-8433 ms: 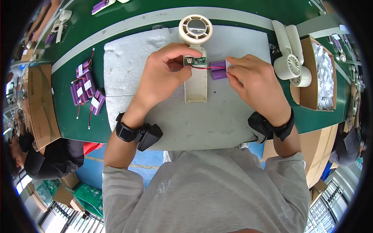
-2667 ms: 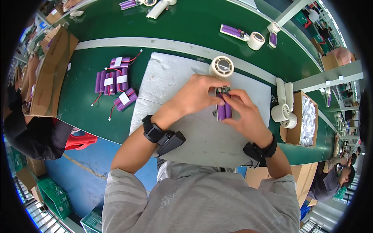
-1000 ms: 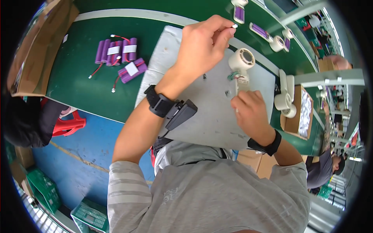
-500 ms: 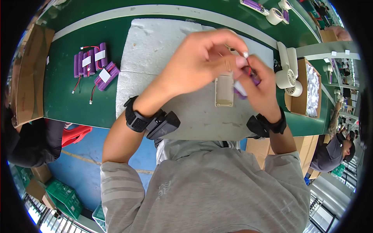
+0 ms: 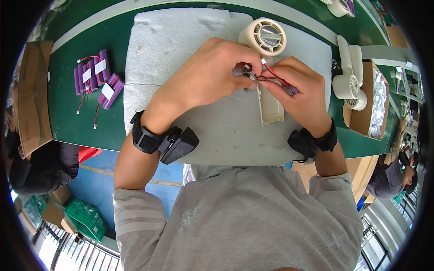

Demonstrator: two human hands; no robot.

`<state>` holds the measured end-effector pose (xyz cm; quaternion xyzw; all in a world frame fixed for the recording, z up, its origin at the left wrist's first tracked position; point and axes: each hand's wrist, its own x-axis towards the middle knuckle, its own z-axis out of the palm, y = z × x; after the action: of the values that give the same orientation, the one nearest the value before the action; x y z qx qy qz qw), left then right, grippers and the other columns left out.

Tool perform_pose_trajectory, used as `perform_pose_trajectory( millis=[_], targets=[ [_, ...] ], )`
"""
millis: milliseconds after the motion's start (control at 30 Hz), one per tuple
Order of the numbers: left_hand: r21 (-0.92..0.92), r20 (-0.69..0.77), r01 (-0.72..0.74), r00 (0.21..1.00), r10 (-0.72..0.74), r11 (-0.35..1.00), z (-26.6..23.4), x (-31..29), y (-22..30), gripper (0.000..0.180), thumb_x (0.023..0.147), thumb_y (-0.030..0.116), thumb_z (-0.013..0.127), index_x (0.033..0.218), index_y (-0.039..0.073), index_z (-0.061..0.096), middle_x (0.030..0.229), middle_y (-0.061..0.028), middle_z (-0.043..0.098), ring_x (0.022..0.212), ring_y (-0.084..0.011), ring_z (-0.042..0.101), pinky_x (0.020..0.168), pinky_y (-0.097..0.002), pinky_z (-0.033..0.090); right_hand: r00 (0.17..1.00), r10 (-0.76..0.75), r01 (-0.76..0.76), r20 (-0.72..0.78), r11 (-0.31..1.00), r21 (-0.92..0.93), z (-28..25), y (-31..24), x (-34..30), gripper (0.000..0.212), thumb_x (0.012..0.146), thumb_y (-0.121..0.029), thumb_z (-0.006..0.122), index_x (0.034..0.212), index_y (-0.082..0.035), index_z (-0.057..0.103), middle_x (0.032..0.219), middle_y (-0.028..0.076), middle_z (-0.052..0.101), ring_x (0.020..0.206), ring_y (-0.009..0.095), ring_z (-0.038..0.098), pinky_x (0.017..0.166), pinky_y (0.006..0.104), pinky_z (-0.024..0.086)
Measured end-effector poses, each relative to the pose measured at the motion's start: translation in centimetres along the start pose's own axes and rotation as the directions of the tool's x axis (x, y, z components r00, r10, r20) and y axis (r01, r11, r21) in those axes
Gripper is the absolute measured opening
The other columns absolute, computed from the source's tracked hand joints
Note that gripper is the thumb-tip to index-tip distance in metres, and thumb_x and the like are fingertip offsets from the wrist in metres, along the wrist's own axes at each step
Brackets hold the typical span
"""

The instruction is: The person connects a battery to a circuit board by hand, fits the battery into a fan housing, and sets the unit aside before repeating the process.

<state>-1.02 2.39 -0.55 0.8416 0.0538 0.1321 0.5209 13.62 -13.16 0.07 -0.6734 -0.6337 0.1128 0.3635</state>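
Upper ctr of frame, L hand [image 5: 212, 70] pinches prob. the PCB [image 5: 251, 76] (mostly hidden), R hand [image 5: 302, 90] grips red-black batt. leads [image 5: 272, 71]; a hard tug could tear them loose.

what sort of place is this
Probably a factory workshop: purple battery packs are grouped on a long green bench, a cream handheld fan lies near its middle, and other people are at either side.

My right hand [image 5: 300, 92] covers all but a sliver of the purple battery [image 5: 294, 90]. The dark part [image 5: 250, 73] in my left hand [image 5: 221, 72] is too small to tell. The top edge crops a far fan [image 5: 338, 7].
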Motion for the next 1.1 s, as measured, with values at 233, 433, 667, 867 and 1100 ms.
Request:
perform_pose_trajectory(
  millis=[233, 433, 667, 867, 1100],
  targets=[
    [-0.003, -0.046, 0.02, 0.999, -0.02, 1.0, 0.2, 0.0, 0.1, 0.023, 0.07, 0.006, 0.08, 0.086, 0.001, 0.065, 0.081, -0.014, 0.067, 0.073, -0.0291, 0.065, 0.069, -0.0369, 0.051, 0.996, -0.078, 0.078, 0.043, 0.997, 0.003, 0.0, 0.0, -0.3, 0.013, 0.073, 0.002, 0.075, 0.082, 0.001, 0.066, 0.083, 0.007, 0.061, 0.062, 0.016, 0.055, 0.053, 0.0264, 0.043],
    [0.043, 0.043, 0.067, 0.997, -0.069, 0.997, -0.3, 0.1, 0.6, 0.022, 0.072, 0.009, 0.079, 0.087, 0.001, 0.065, 0.077, -0.014, 0.066, 0.07, -0.0275, 0.064, 0.066, -0.0345, 0.05, 0.992, -0.109, 0.11, 0.06, 0.994, -0.003, 0.1, -0.1, -0.2, 0.013, 0.072, 0.002, 0.075, 0.079, 0.001, 0.065, 0.081, 0.006, 0.059, 0.061, 0.016, 0.053, 0.053, 0.0268, 0.042],
    [-0.008, -0.022, 0.047, 0.999, -0.047, 0.999, -0.1, 0.2, -0.6, 0.021, 0.073, 0.008, 0.078, 0.089, 0.001, 0.066, 0.077, -0.0128, 0.067, 0.069, -0.0255, 0.064, 0.066, -0.0334, 0.05, 0.999, -0.015, 0.013, -0.036, 0.998, -0.058, 1.1, -0.8, -0.2, 0.012, 0.072, 0.001, 0.074, 0.081, 0.002, 0.066, 0.08, 0.005, 0.057, 0.059, 0.013, 0.05, 0.053, 0.025, 0.04],
    [-0.08, 0.036, 0.121, 0.992, -0.118, 0.989, -1.0, 0.2, -0.4, 0.019, 0.075, 0.001, 0.072, 0.094, 0.003, 0.069, 0.082, -0.012, 0.068, 0.075, -0.0235, 0.065, 0.07, -0.0327, 0.05, 0.998, 0.042, -0.045, -0.038, 0.997, -0.065, 1.1, -0.3, 0.1, 0.011, 0.075, 0.0, 0.073, 0.084, 0.001, 0.067, 0.08, 0.004, 0.057, 0.059, 0.012, 0.05, 0.053, 0.0241, 0.04],
    [-0.033, 0.001, 0.009, 1.0, -0.009, 0.999, -0.7, -0.1, -1.1, 0.02, 0.077, -0.002, 0.067, 0.095, 0.005, 0.071, 0.085, -0.0122, 0.069, 0.079, -0.0249, 0.066, 0.074, -0.0323, 0.051, 0.997, 0.073, -0.072, -0.038, 0.997, 0.031, 1.2, -0.3, 0.1, 0.011, 0.075, 0.001, 0.073, 0.084, 0.002, 0.067, 0.08, 0.005, 0.058, 0.061, 0.012, 0.051, 0.054, 0.024, 0.04]
  ],
)
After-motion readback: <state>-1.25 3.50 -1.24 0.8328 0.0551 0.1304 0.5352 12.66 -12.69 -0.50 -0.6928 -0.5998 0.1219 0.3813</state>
